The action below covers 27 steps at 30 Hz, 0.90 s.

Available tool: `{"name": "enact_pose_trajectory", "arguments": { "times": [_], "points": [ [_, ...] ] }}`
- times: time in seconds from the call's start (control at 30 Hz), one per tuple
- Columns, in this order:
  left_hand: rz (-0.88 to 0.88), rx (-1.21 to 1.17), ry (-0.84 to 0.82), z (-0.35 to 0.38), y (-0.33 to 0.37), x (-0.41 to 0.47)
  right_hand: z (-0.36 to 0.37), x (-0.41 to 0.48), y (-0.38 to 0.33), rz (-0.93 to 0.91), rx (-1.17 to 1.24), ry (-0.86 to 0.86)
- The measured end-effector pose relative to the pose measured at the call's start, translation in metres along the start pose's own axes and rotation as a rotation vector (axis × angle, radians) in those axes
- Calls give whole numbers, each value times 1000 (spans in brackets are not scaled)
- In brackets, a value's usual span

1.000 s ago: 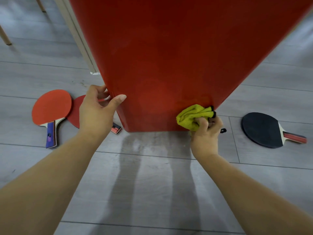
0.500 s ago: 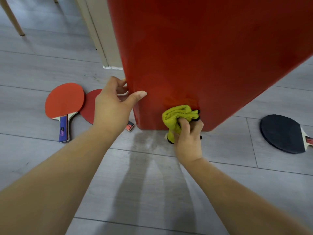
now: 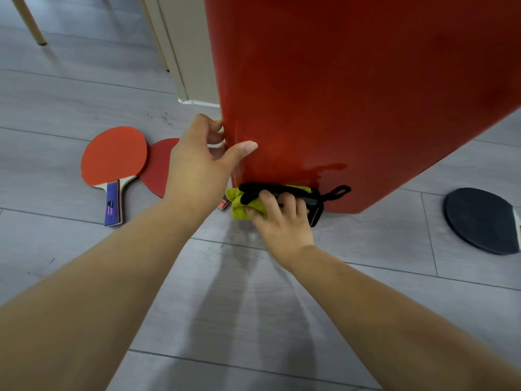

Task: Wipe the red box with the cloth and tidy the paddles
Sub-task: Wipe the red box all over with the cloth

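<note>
Yellow cloth, edged in black with a small hanging loop, is bunched in my right hand, fingers curled around it and pressing it against the bottom edge of the red box, right where the box meets the floor. My left hand is clamped on the box's left corner just above, thumb lying on the near face and fingers wrapped around the side, steadying it.

A wet, shinier patch shows on the near face just above the cloth, so I judge the wiping is under way at the lower part of this face. Higher up the face looks dry, and I cannot tell whether it was wiped or is still to do. The other sides are out of my view.

The paddles look untouched. Two red ones lie on the floor to the left of the box: one with a blue handle, overlapping a darker red one that is partly hidden behind my left wrist. A black paddle lies flat on the floor to the right, well apart from the others. Gathering these three is, as I read it, still entirely ahead.
</note>
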<state>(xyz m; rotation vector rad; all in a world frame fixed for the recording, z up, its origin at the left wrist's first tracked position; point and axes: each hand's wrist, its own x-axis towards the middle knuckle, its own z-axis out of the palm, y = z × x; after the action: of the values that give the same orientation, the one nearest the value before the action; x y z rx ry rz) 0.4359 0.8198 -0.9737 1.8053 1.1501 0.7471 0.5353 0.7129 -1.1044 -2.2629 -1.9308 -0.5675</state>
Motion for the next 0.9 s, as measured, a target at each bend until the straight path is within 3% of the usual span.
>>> {"name": "enact_pose_trajectory", "arguments": {
  "times": [0.1,0.23,0.37,0.47,0.6,0.73,0.9],
  "points": [
    [-6,-14,32,3,0,-3,0,-3,8,-1,-29,-165],
    [-6,-13,61,5,2,-6,-2,-15,30,-12,-96,-210],
    [-19,-19,64,7,2,-9,-2,-34,64,22,-102,-141],
    [-38,-34,74,10,0,-10,-1,-51,89,75,-115,11],
    [-44,-12,86,14,-3,-11,-3,-75,117,201,-122,86],
    [-60,2,82,15,-2,-12,-10,-82,130,468,8,-114],
    [-66,-9,84,15,-2,-12,-1,-75,114,711,267,-128]
  ]
}}
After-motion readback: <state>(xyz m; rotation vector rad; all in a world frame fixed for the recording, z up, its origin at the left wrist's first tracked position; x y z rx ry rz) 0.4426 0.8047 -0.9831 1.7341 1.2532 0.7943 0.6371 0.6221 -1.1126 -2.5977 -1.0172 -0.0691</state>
